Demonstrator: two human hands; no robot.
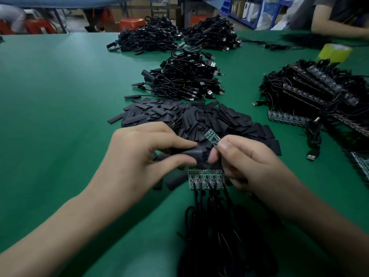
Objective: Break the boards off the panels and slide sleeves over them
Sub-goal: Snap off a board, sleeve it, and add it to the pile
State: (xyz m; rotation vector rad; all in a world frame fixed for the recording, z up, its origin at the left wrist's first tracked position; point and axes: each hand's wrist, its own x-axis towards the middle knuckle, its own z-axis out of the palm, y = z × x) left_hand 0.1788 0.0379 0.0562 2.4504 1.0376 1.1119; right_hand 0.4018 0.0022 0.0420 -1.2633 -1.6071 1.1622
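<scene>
My left hand (139,150) pinches a black sleeve (196,154) between thumb and forefinger, its open end pointing right. My right hand (245,162) pinches one small green board (211,137) by its wired end, with the board's free end tilted up and away, just above the sleeve. Below both hands a panel (205,179) of several joined boards lies on the green table, black cables (215,226) running from it toward me. A heap of flat black sleeves (179,116) lies just beyond my hands.
Bundles of finished black USB cables (185,78) lie further back in the middle and at the far end (151,37). More panels with cables (313,92) are piled at the right, next to a yellow tape roll (335,52). Another person's arm (337,23) rests at the far right.
</scene>
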